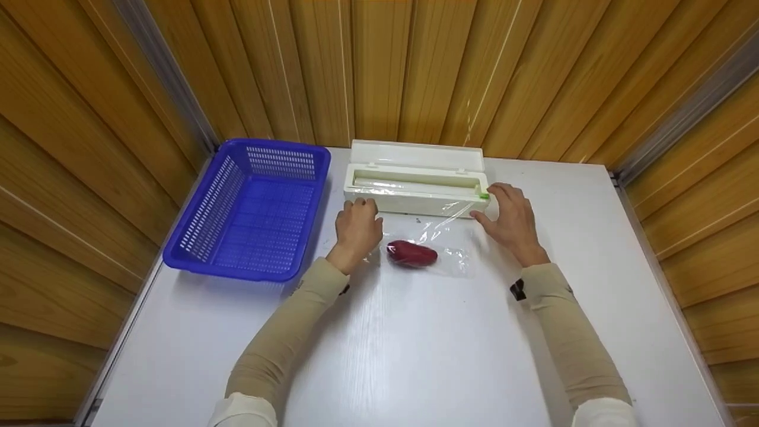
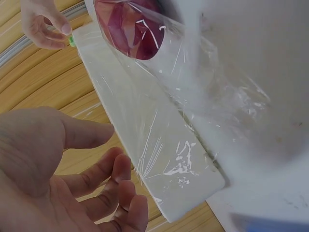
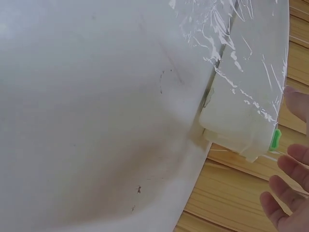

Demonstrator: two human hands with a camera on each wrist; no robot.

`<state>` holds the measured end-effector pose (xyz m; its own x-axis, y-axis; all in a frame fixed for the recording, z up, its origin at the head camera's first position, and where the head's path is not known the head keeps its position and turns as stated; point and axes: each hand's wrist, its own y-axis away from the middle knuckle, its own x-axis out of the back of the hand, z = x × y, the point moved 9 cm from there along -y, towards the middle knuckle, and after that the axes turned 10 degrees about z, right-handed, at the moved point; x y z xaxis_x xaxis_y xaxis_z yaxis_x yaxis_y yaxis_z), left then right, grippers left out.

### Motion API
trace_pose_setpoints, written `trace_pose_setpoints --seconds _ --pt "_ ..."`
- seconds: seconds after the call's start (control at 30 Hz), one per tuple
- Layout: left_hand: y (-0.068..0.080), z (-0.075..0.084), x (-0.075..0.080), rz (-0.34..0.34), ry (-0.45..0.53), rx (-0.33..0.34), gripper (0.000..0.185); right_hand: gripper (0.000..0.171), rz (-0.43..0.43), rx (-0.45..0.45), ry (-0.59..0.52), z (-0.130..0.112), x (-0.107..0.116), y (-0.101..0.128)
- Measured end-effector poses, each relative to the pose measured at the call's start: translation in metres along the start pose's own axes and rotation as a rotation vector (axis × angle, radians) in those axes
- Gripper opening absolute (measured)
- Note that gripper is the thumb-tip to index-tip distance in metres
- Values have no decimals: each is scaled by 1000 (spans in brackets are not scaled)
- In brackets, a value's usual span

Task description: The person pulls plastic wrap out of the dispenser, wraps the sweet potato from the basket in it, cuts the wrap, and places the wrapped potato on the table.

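My left hand (image 1: pixel 356 228) hovers loosely open by the dispenser (image 1: pixel 415 184), holding nothing. My right hand (image 1: pixel 511 220), open too, fingers the green cutter (image 1: pixel 484 196), since film (image 1: pixel 442 228) drapes over the red pepper (image 1: pixel 411 253).

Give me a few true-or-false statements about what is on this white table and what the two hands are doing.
1. The red oval vegetable lies on a sheet of clear plastic film. True.
2. The blue plastic mesh basket holds the red vegetable. False: nothing shows inside the basket; the vegetable lies on the white table, between the hands.
3. The lid of the white plastic film dispenser box is shut. False: it stands open.
4. The right hand is by the box's end with the small green slider. True.
5. The left hand grips the basket's rim. False: it is at the box's front, apart from the basket.
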<state>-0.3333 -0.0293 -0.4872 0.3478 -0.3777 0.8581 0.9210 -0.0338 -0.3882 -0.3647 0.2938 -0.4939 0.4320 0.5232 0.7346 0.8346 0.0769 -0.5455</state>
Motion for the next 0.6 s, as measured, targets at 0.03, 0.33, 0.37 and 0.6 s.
trace_pose_setpoints --seconds 0.03,0.33,0.37,0.6 --pt "-1 2 0 1 3 -7 21 65 -8 -7 1 2 -1 -1" --pt "-11 19 7 19 12 -57 21 80 -152 -62 39 22 -17 -7" --pt "-12 21 7 21 11 -64 21 82 -172 -71 37 24 -19 -7" --pt "-20 32 9 23 1 -79 22 93 -297 -74 45 35 -31 -8"
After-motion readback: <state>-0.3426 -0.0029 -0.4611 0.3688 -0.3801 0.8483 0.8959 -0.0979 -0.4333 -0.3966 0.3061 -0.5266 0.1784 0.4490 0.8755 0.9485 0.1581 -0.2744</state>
